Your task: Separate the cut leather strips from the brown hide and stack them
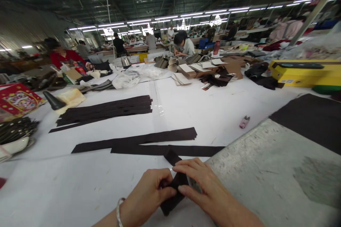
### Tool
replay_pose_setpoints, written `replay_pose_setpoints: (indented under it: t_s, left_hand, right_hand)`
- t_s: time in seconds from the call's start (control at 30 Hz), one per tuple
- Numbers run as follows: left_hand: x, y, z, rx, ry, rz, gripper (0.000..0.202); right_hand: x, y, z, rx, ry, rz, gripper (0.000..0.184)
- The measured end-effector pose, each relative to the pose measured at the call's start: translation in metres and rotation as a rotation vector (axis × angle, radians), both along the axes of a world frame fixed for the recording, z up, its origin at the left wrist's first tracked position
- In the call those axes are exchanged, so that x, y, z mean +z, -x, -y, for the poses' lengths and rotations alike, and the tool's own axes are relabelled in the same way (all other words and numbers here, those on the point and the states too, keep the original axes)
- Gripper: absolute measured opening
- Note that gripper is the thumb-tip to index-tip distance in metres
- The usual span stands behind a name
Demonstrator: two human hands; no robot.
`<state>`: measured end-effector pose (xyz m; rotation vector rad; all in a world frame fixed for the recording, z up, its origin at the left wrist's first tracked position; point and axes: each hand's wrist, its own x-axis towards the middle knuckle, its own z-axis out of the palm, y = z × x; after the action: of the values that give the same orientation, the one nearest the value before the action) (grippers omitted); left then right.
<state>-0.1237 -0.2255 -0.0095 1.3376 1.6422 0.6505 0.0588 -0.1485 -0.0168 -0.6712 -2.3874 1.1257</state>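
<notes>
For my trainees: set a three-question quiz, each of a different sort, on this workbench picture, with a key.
1. True or false: both hands grip the dark strip piece.
2. Which hand wears the bracelet?
a) left hand
b) right hand
3. Fill in: the small pink object lies on the ____ table.

Key: 1 true; 2 a; 3 white.
</notes>
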Motion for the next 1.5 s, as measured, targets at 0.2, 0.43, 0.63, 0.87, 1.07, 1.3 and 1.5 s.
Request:
replay_pose_setpoints:
  t_s: [0.2,0.43,0.63,0.87,1.07,1.3,1.5]
  left_hand:
    - [0.012,0.018,-0.005,-0.032,-0.004,0.064,0.021]
    - [0.005,0.046,-0.019,0.044,0.072,0.363,0.03]
    - [-0.013,0.075,-0.021,0.128,0.114,0.284,0.028]
    - [0.015,0.083,-0.014,0.384,-0.404,-0.843,0.022]
    - [0.035,0.007,-0.036,0.106,-0.319,-0.046,0.041]
    - [0.059,-0.004,-0.071,0.135,-0.334,0.197,0.025]
    - [0.095,0.022,-0.089,0.133,-0.525,0.021,0.018]
  right_hand:
    - [0.001,0.021,-0.003,-0.005,0.06,0.014,0.019]
    - [-0.013,0.034,-0.016,-0.067,0.199,-0.154,0.02]
    - [-0.017,0.03,-0.033,-0.233,0.395,-0.449,0.026]
    - [0.0,0.013,-0.053,-0.451,0.635,-0.624,0.04]
    - [0.016,0.028,-0.046,-0.281,0.605,-0.563,0.04]
    - [0.035,0.028,-0.049,-0.177,0.407,-0.467,0.032]
    - [0.046,0.033,-0.067,-0.125,0.502,-0.541,0.038]
